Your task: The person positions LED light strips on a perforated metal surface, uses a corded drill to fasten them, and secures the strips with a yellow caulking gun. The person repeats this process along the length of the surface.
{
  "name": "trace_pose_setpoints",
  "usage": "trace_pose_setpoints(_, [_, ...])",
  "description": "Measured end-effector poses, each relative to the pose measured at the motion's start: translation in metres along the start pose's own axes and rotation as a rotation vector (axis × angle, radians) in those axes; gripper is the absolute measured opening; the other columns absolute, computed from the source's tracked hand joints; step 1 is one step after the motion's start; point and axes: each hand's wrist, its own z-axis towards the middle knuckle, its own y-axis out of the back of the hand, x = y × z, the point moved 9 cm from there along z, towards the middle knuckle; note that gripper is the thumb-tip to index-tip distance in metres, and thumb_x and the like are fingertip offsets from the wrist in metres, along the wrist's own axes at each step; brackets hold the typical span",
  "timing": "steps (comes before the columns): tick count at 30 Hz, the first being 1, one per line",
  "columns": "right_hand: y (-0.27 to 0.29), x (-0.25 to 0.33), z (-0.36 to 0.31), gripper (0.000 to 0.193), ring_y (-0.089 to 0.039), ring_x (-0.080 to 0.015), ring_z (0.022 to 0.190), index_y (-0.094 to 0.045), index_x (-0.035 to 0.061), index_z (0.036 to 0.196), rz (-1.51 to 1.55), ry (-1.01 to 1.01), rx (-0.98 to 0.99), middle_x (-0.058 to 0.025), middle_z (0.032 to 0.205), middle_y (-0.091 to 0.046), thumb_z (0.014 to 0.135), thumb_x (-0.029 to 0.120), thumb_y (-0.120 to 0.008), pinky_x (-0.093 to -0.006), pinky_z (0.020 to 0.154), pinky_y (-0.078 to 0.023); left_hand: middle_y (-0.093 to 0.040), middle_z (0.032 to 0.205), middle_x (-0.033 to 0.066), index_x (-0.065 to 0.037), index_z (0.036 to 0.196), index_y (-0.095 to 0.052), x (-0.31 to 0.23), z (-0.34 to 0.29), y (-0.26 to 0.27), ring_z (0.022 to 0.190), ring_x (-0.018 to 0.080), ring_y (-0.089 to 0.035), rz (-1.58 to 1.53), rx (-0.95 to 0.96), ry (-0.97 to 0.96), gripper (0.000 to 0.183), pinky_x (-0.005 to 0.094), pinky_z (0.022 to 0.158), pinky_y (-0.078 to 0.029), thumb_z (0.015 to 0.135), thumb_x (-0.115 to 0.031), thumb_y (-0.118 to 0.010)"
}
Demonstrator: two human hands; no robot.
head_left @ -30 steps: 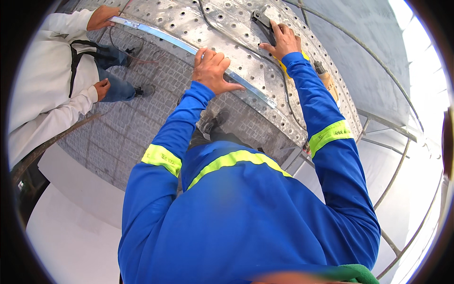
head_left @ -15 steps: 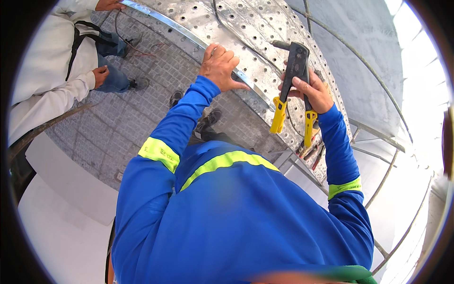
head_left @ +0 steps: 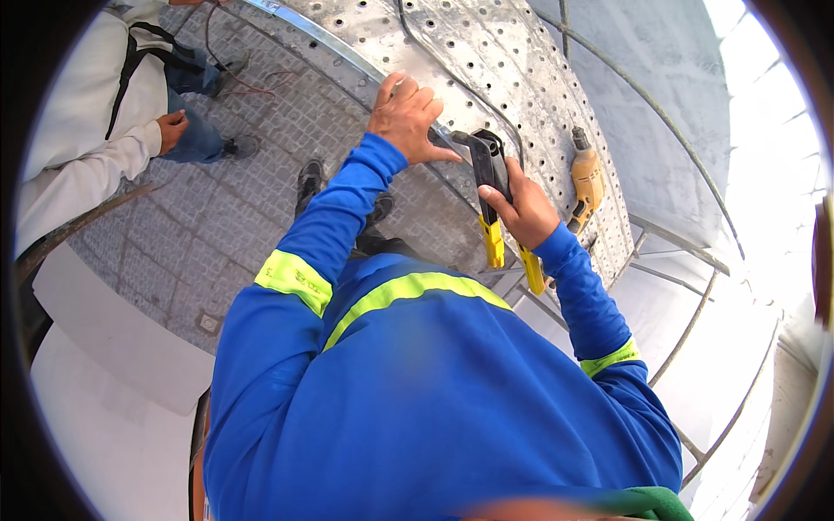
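Observation:
My right hand (head_left: 526, 213) is closed round a hand riveter (head_left: 489, 169) with a black body and two spread yellow-ended handles. The riveter's head is at the shiny metal strip (head_left: 326, 42), close to my left thumb; whether it touches the strip I cannot tell. The strip runs along the curved edge of a perforated metal platform (head_left: 486, 43). My left hand (head_left: 407, 120) grips that strip, its fingers bent over the edge and its thumb stretched out to the right.
A yellow drill (head_left: 587, 181) lies on the platform, right of my right hand. A dark cable (head_left: 460, 85) crosses the platform. Metal bars (head_left: 669, 113) stand at the right. At the left a person in a white top (head_left: 74, 113) stands on the paved floor (head_left: 252, 174).
My right hand has brought the riveter left and slightly down, up to the strip beside my left hand. The drill now shows fully. My left hand has hardly moved.

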Motion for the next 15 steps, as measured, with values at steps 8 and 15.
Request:
trace_pose_setpoints(8, [0.015,0.013,0.018,0.064,-0.068,-0.0437,0.085,-0.045,-0.0075,0.135,-0.181,-0.011,0.173,-0.0302,0.089,-0.066,0.101,0.043,-0.065,-0.0485,0.077,-0.052,-0.062,0.098,0.0009,-0.013,0.094,-0.070,0.003,-0.002,-0.004,0.109,0.0222,-0.056,0.001,0.004,0.020,0.081,0.0483,0.120,-0.025,0.052,-0.082,-0.079])
trace_pose_setpoints(15, [0.034,0.030,0.041,0.039,-0.068,-0.0443,0.091,-0.049,0.0027,0.125,-0.351,0.248,0.313,-0.0250,0.101,-0.066,0.096,0.020,-0.069,-0.0499,0.075,-0.053,-0.064,0.100,0.0003,-0.013,0.096,-0.070,0.004,-0.002,-0.005,0.112,0.0216,-0.056,-0.023,0.024,0.043,0.078,0.0462,0.121,-0.025,0.052,-0.077,-0.083])
